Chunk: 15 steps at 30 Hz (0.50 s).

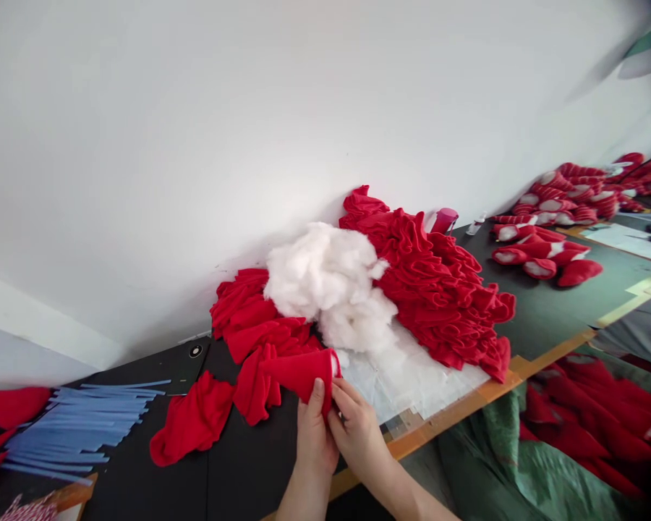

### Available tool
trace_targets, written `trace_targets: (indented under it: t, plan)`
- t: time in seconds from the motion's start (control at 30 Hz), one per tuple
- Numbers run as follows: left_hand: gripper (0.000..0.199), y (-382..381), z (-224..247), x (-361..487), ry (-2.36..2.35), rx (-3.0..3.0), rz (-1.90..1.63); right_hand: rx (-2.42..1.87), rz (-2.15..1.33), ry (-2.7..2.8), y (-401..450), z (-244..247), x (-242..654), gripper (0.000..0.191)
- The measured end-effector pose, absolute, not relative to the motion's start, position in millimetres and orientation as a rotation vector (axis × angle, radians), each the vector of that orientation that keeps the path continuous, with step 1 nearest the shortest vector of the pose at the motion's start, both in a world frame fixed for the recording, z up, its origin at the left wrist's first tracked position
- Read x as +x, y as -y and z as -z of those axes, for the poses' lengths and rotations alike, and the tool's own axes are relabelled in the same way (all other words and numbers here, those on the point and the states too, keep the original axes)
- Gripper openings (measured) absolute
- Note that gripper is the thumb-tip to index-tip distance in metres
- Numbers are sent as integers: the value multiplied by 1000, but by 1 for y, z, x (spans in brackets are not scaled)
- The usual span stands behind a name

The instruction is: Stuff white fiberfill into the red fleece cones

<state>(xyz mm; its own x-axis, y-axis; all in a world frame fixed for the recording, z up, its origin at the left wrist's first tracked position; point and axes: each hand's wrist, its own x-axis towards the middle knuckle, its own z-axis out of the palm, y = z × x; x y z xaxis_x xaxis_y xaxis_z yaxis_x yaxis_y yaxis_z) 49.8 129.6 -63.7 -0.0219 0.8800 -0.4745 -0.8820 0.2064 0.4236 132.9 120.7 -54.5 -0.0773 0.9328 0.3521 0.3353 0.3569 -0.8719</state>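
Note:
A red cone-shaped cloth piece [304, 367] is held near the table's front edge, its open end toward the right with a bit of white showing inside. My left hand [317, 427] grips its lower side, thumb on the outside. At the rim, my right hand [355, 427] has its fingers closed on the cloth. Just behind lies a heap of white stuffing [325, 271]. Red cloth pieces [244, 311] are bunched left of the stuffing, and a large pile of red pieces [439, 289] rises on its right.
Blue strips [81, 427] and a loose red piece [195, 420] lie at left. Stuffed red pieces [542, 253] and striped ones [575, 192] rest at right. A green sack [499, 449] with red pieces stands below the taped table edge [434, 423]. Someone's grey clothing [637, 333] shows at right.

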Motion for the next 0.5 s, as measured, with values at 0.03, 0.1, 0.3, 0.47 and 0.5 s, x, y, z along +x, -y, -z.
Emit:
trace_targets:
  t: [0.03, 0.1, 0.3, 0.47, 0.5]
  plan:
    - [40, -129, 63, 52, -755, 27, -1410, -1168, -802, 1587, -121, 53, 131, 33]
    - [40, -130, 61, 53, -767, 59, -1460, -1180, -931, 1489, -122, 50, 132, 26]
    - [37, -129, 62, 55, -740, 263, -1455, -1226, -957, 1272, -129, 54, 142, 18]
    - [44, -123, 69, 53, -600, 300, -1312, -1214, -1173, 1124, -141, 54, 162, 28]
    - [42, -124, 70, 51, -590, 272, -1316, -1204, -1251, 1094, -142, 52, 167, 29]
